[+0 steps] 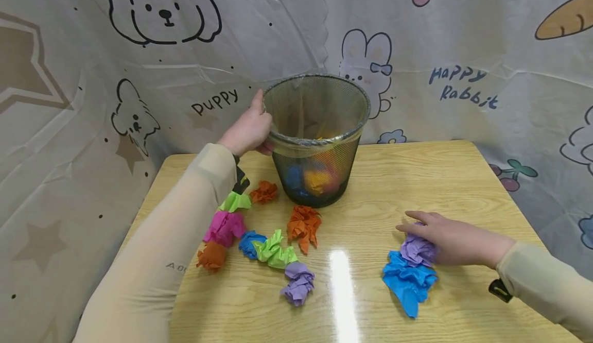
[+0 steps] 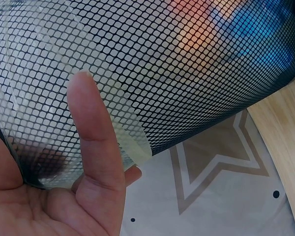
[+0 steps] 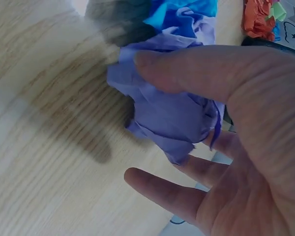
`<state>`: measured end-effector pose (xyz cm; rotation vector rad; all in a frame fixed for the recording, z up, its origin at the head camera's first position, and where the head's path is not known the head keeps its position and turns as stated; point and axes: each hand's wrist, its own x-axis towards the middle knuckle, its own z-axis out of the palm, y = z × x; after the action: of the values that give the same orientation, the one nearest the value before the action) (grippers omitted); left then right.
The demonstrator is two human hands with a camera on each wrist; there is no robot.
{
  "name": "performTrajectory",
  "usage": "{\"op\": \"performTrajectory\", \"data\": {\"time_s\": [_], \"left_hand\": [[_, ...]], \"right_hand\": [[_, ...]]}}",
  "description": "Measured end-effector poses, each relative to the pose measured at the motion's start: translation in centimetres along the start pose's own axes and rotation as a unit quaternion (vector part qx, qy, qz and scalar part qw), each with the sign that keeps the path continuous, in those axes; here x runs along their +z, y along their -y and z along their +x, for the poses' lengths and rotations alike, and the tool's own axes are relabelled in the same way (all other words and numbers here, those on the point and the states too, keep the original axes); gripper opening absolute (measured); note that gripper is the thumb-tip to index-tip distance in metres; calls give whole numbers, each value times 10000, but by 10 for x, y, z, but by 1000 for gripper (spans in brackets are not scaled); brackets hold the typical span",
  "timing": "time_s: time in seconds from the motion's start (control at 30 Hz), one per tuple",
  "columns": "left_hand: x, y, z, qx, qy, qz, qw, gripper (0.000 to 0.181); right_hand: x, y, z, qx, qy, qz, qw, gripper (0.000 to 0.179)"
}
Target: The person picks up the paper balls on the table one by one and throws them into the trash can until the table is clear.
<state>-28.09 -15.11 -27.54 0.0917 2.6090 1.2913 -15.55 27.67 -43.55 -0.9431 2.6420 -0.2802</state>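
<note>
I see glossy wood table (image 1: 394, 178), printed cloth (image 1: 287, 34) behind; left hand (image 1: 250, 127) grips bin (image 1: 346, 160), right hand (image 1: 456, 239), fingers spread, pinches purple paper (image 1: 419, 252).

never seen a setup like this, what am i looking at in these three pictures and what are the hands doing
There is no machine here: these are a person's two bare hands. The widest picture comes from a camera on the head, looking forward and down; the other two come from cameras on the left and right wrists.

The left hand holds the rim of a mesh bin, with crumpled paper visible inside through the mesh. The right hand holds a purple crumpled paper, right beside a bright blue one.

More loose paper balls, in orange, pink, green, blue and purple, lie on the wooden table in front of the bin and to its left. Behind hangs a cloth printed with cartoon animals.
</note>
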Motion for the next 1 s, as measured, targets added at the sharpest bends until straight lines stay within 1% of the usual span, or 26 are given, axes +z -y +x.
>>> {"op": "performTrajectory", "data": {"time_s": [0.17, 0.37, 0.43, 0.6, 0.7, 0.87, 1.0], "left_hand": [[1, 0, 0, 1, 19, -17, 10000, 72], [1, 1, 0, -5, 21, -25, 10000, 72], [1, 2, 0, -8, 14, -26, 10000, 72], [0, 2, 1, 12, 24, -28, 10000, 72], [0, 2, 1, 34, 49, -11, 10000, 72], [0, 2, 2, 74, 69, 4, 9999, 72], [0, 2, 2, 75, 68, 1, 9999, 72]], "right_hand": [[6, -1, 2, -228, -84, -39, 9997, 73], [13, -4, 5, -441, -32, -73, 9990, 70], [15, -6, 6, -553, -108, -188, 9982, 64], [18, -11, 8, -930, -461, -563, 9930, 46], [19, -13, 9, -1048, -609, -688, 9902, 40], [19, -17, 11, -1175, -755, -792, 9870, 43], [18, -18, 12, -1175, -791, -781, 9868, 42]]}}
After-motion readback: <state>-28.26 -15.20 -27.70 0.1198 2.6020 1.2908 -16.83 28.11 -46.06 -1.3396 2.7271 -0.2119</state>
